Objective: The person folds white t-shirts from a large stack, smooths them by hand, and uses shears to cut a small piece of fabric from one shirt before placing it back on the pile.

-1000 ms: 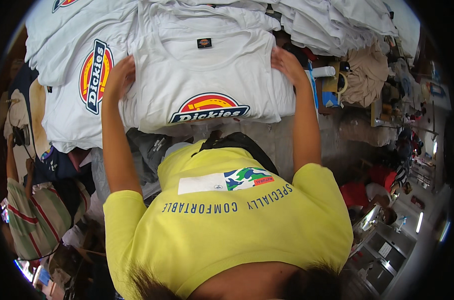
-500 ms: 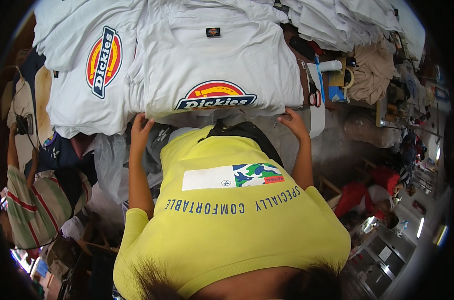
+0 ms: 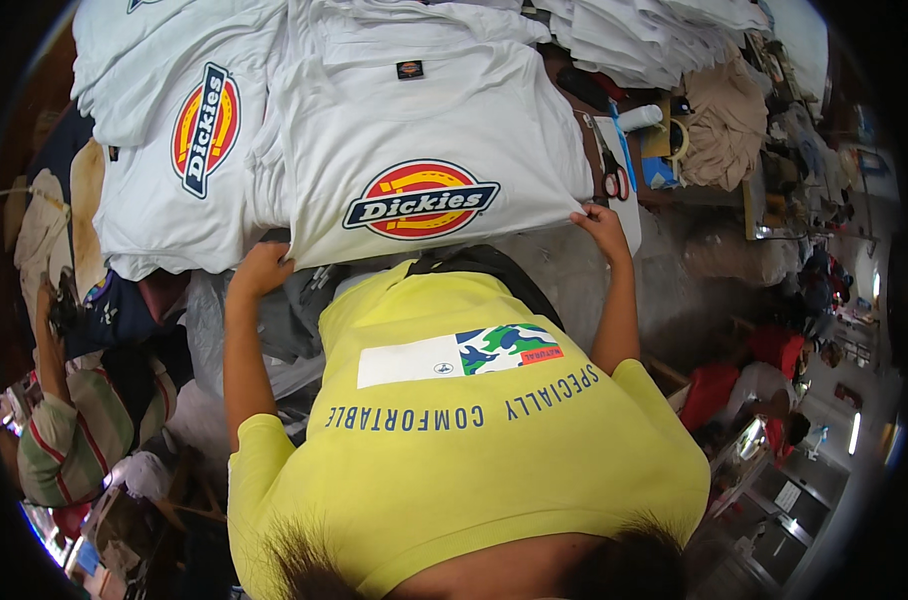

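At both near corners of the white shirt [image 3: 424, 130], the right hand [image 3: 604, 230] pinches it; the left hand [image 3: 261, 271] seemingly does too.

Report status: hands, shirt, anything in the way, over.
Left hand and right hand each gripping a near corner of the shirt. Shirt spread, print up. Scissors just beyond right hand, off the shirt.

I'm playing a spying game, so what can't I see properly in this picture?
All in the head view:
- Underside of the printed white shirt: hidden beneath its own front.
- Upper-left print: cut off by the top edge.
- Dark thing by the co-worker's hand: too blurred to name.
- What the person in red is doing: too small.
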The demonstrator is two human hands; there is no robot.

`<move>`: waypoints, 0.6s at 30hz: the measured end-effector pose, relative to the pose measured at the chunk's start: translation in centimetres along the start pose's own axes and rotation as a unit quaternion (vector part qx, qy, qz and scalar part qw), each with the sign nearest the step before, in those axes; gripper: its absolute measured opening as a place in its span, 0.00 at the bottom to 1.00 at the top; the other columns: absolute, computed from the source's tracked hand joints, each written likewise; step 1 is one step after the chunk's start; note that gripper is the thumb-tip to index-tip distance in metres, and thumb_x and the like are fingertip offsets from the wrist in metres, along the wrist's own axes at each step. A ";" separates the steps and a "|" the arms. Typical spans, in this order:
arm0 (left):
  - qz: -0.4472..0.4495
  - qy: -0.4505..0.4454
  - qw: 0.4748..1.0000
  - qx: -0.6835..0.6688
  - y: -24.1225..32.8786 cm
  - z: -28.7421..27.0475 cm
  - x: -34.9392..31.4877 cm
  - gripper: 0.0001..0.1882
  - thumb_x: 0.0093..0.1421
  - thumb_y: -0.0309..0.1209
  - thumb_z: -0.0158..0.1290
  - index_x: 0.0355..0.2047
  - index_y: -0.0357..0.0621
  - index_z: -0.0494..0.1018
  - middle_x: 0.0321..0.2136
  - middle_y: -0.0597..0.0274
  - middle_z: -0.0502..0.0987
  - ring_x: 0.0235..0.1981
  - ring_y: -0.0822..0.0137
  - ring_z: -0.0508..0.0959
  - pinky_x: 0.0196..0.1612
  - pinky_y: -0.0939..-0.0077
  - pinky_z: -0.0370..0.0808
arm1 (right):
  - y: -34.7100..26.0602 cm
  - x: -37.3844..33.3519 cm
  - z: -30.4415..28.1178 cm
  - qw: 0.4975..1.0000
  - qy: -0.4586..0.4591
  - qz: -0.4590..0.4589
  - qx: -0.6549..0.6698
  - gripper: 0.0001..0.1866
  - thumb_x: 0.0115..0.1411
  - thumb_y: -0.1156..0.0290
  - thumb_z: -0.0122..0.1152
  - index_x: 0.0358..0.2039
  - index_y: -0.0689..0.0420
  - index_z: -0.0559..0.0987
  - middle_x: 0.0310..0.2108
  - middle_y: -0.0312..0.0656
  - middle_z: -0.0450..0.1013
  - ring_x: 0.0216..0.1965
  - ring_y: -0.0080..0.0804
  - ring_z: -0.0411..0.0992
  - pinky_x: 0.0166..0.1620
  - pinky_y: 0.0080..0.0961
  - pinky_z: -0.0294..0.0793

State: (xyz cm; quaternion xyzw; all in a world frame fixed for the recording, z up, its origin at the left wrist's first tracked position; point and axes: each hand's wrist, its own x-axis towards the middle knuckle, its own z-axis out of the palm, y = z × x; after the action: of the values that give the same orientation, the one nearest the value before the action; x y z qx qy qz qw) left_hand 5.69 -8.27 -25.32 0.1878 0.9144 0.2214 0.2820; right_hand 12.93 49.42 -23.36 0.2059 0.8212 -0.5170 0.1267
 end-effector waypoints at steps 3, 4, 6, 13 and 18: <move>0.019 -0.016 0.997 0.080 1.1 -0.8 0.2 0.10 0.43 0.30 0.50 0.24 0.36 0.72 0.23 0.41 0.72 0.29 0.45 0.72 0.34 0.56 0.68 | 0.6 0.0 -0.7 1.000 0.007 -0.005 0.030 0.14 0.48 0.64 0.66 0.28 0.61 0.77 0.23 0.30 0.70 0.27 0.15 0.63 0.34 0.13 0.62; 0.036 -0.007 0.995 0.091 1.1 -0.7 0.0 0.10 0.43 0.30 0.50 0.24 0.35 0.72 0.22 0.41 0.72 0.28 0.45 0.72 0.34 0.55 0.68 | 0.5 -0.1 -0.9 0.999 0.003 -0.008 0.042 0.14 0.48 0.64 0.66 0.28 0.61 0.77 0.23 0.29 0.70 0.27 0.15 0.63 0.34 0.13 0.62; 0.054 0.016 0.995 0.082 0.6 -0.7 -0.5 0.10 0.43 0.30 0.50 0.24 0.35 0.71 0.20 0.42 0.71 0.25 0.46 0.72 0.31 0.56 0.68 | 0.4 -0.4 -1.2 0.998 -0.003 -0.012 0.064 0.13 0.47 0.64 0.66 0.27 0.61 0.76 0.23 0.29 0.70 0.27 0.15 0.63 0.34 0.13 0.62; -0.078 0.135 0.974 -0.167 0.5 -1.1 -3.8 0.13 0.47 0.32 0.57 0.23 0.35 0.68 0.13 0.62 0.65 0.16 0.76 0.62 0.21 0.79 0.60 | 2.3 -0.5 -0.8 0.997 -0.009 0.009 0.078 0.12 0.48 0.67 0.66 0.30 0.61 0.77 0.25 0.30 0.71 0.29 0.15 0.65 0.36 0.13 0.63; -0.142 0.165 0.937 -0.274 -0.9 0.5 -4.5 0.10 0.49 0.29 0.59 0.22 0.40 0.68 0.17 0.75 0.68 0.19 0.82 0.61 0.23 0.86 0.60 | 3.0 -0.5 -0.2 0.992 0.000 0.008 0.123 0.11 0.48 0.68 0.65 0.31 0.60 0.77 0.26 0.30 0.71 0.29 0.16 0.66 0.37 0.15 0.64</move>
State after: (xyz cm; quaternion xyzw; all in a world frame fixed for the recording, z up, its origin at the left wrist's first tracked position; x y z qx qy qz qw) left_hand 9.23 -11.00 -24.23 -0.0674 0.8693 0.4486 0.1961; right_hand 14.74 50.68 -25.46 0.2268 0.7496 -0.6130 0.1048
